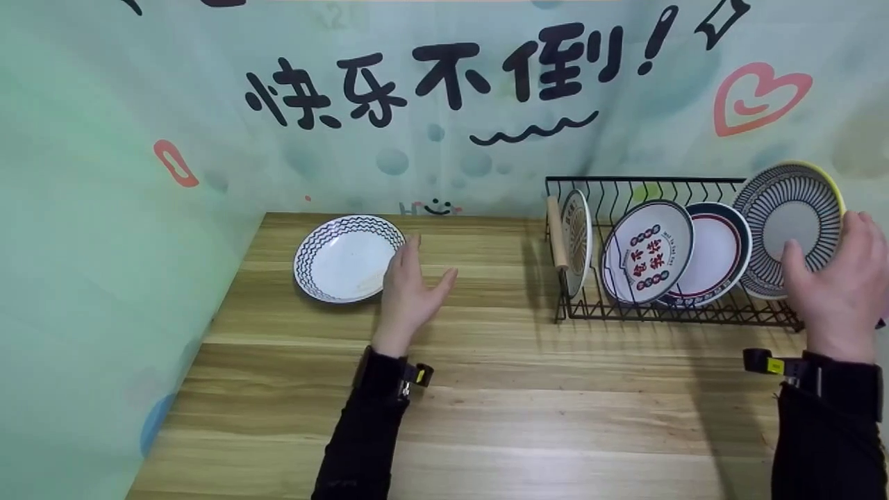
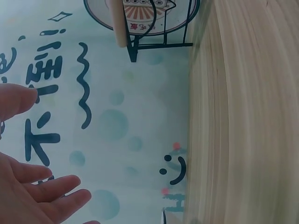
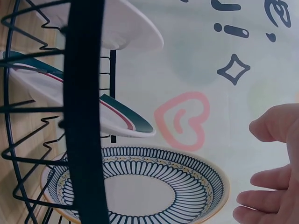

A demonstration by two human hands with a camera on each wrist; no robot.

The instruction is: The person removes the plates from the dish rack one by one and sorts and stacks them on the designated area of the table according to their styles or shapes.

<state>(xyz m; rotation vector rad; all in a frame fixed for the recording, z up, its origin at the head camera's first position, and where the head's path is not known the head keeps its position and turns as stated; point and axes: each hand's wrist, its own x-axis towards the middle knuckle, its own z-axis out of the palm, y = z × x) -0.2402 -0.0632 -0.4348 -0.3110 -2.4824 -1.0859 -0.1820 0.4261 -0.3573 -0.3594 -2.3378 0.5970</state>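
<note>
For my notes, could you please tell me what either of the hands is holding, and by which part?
Nothing is held. The right hand is open beside the striped plate in the rack; the left hand is open near the wavy plate.

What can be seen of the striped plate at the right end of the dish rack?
The striped plate is round, with dark radial stripes on a pale ground, a plain grey-white centre and a yellow outer edge; it looks ceramic. It stands tilted on edge at the right end of the black wire rack, beside a red-and-dark-rimmed plate. The right hand is at its right edge; the right wrist view shows the fingers slightly apart from it.

head overview, wrists close, rack (image 1: 667, 305) shared
</note>
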